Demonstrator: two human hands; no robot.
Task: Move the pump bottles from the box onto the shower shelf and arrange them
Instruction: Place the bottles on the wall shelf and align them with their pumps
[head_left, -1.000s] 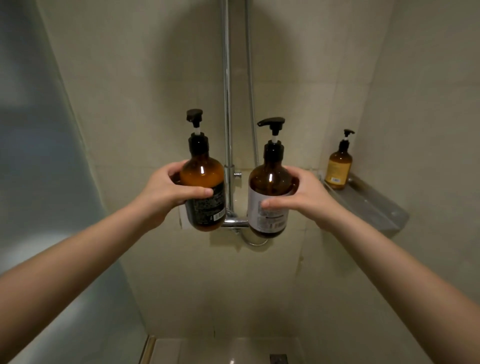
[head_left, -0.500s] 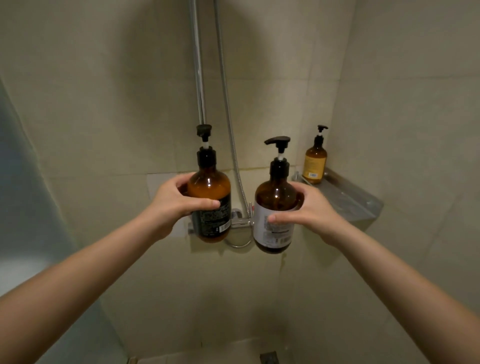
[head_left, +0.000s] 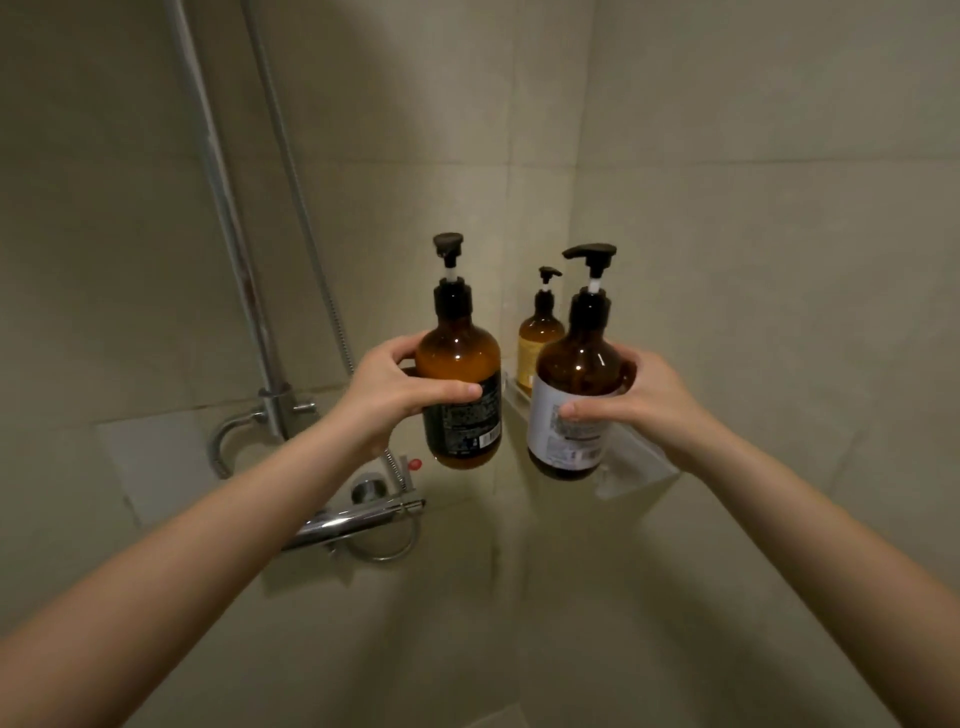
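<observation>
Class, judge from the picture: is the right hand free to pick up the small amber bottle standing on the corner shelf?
Probably not yet: the right hand grips the white-labelled pump bottle, held in front of the small amber bottle on the corner shelf.

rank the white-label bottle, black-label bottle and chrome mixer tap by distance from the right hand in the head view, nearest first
1. white-label bottle: gripped by the right hand itself.
2. black-label bottle: just to the left, held in the left hand.
3. chrome mixer tap: lower left, on the wall.
</observation>
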